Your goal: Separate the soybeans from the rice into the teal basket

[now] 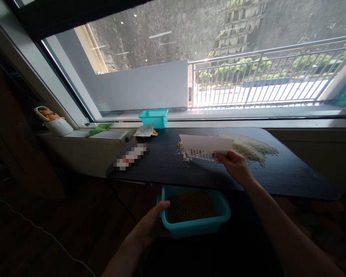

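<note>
My left hand (151, 223) grips the left rim of a turquoise plastic bin (196, 229), held just below the table's front edge. Small brown grains or beans (192, 206) cover the bottom of that bin. Between the fingers of my right hand (236, 165) is a white comb-like scraper (206, 144), its slotted teeth pointing down over the dark tabletop. Beside and partly behind the scraper lie mixed yellow and white kernels (186, 157). A wide pile of pale rice-like grains (252, 148) spreads to the right of it.
Another turquoise bin (158, 119) stands at the table's back edge by the window. A folded paper packet (144, 131) lies in front of it, and a blurred-out item (132, 157) is at the left. The radiator (83, 144) carries a white pot (57, 126) and green cloth (100, 129).
</note>
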A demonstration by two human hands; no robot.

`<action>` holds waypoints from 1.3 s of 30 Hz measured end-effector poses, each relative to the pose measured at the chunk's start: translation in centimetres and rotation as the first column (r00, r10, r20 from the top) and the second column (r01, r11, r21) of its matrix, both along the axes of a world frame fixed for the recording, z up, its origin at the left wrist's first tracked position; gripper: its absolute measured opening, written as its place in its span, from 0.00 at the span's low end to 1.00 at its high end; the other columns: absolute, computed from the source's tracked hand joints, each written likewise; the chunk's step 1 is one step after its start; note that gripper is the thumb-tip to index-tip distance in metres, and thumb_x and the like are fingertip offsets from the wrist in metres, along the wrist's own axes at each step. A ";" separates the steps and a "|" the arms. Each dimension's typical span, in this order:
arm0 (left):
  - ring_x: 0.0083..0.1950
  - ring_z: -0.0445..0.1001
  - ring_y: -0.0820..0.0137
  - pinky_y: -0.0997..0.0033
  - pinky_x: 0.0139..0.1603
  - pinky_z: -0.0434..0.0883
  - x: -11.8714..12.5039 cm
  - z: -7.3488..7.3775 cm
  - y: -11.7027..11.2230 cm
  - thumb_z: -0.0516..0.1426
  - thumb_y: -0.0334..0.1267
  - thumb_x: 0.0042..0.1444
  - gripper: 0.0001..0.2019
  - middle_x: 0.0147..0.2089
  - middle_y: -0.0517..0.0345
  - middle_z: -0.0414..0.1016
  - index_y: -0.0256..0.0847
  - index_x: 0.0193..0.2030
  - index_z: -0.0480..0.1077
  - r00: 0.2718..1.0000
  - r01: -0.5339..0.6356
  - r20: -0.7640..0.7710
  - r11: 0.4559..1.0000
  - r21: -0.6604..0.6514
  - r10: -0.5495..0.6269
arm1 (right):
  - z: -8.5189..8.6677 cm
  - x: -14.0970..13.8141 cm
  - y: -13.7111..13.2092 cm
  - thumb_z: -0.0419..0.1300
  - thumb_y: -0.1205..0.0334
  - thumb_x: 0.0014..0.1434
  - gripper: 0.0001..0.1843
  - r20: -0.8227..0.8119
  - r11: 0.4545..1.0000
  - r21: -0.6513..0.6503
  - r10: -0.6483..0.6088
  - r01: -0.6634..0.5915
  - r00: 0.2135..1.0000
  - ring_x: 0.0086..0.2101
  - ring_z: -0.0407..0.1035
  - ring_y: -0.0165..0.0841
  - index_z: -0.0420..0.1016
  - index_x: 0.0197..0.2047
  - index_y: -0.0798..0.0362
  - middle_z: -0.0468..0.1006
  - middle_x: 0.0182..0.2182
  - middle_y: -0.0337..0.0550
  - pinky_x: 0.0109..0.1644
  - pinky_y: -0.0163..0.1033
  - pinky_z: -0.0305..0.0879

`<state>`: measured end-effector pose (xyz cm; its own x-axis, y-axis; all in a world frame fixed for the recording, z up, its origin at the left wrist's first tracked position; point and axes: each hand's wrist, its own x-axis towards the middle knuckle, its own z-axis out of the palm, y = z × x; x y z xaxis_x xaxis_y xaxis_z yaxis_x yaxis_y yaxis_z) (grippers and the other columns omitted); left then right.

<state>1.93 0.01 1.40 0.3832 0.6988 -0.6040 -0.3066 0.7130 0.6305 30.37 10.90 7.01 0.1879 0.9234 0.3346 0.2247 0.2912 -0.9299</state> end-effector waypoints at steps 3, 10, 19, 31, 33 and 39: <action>0.48 0.74 0.54 0.54 0.45 0.73 0.1 0.1 0.1 0.56 0.48 0.53 0.30 0.50 0.42 0.74 0.33 0.59 0.60 1.000 -0.001 -0.005 1.000 0.003 0.001 | -0.1 0.2 -0.1 0.63 0.54 0.48 0.12 -0.004 1.000 0.001 0.000 0.000 1.000 0.29 0.69 0.32 0.77 0.30 0.54 0.79 0.27 0.41 0.36 0.39 0.65; 0.47 0.75 0.56 0.57 0.43 0.74 0.2 0.0 0.1 0.57 0.48 0.52 0.30 0.49 0.44 0.75 0.34 0.58 0.61 1.000 -0.015 -0.015 1.000 0.009 0.015 | -0.2 -0.2 0.5 0.64 0.51 0.47 0.14 0.007 0.998 0.003 0.055 -0.055 0.998 0.27 0.69 0.32 0.77 0.29 0.54 0.78 0.25 0.41 0.34 0.39 0.65; 0.47 0.75 0.55 0.54 0.45 0.72 0.0 0.4 0.2 0.57 0.48 0.52 0.29 0.46 0.43 0.75 0.34 0.58 0.62 0.999 -0.018 -0.038 1.000 0.003 0.019 | 0.2 -0.6 0.8 0.64 0.52 0.47 0.13 -0.018 0.997 -0.004 0.073 -0.073 0.997 0.28 0.69 0.33 0.77 0.29 0.53 0.78 0.26 0.41 0.35 0.39 0.66; 0.46 0.75 0.56 0.56 0.44 0.73 -0.2 -0.3 0.3 0.58 0.50 0.50 0.30 0.45 0.43 0.76 0.34 0.57 0.64 0.999 -0.019 -0.042 1.000 0.005 0.019 | 0.5 0.7 0.5 0.66 0.48 0.44 0.16 -0.056 0.993 -0.046 0.103 -0.106 0.993 0.27 0.70 0.33 0.78 0.31 0.52 0.79 0.27 0.42 0.34 0.40 0.68; 0.45 0.76 0.56 0.56 0.44 0.73 -0.2 -0.3 0.3 0.58 0.49 0.51 0.30 0.45 0.44 0.76 0.34 0.57 0.64 0.999 -0.012 -0.038 1.000 0.010 0.013 | 0.4 1.2 0.5 0.66 0.47 0.42 0.17 -0.069 0.998 -0.036 0.054 -0.057 0.996 0.26 0.70 0.33 0.78 0.31 0.51 0.79 0.26 0.42 0.33 0.40 0.68; 0.44 0.75 0.56 0.56 0.43 0.73 -0.2 0.1 0.2 0.56 0.49 0.53 0.29 0.45 0.43 0.76 0.33 0.58 0.62 0.999 -0.008 -0.042 1.000 0.016 0.009 | 0.3 1.8 -0.8 0.67 0.48 0.43 0.16 -0.064 0.993 -0.094 0.068 -0.074 0.996 0.27 0.70 0.33 0.79 0.30 0.51 0.80 0.27 0.42 0.34 0.40 0.68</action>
<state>1.73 0.17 1.51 0.3517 0.7118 -0.6080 -0.2853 0.7001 0.6546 32.16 10.14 7.28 0.1380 0.9625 0.2336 0.1489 0.2130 -0.9656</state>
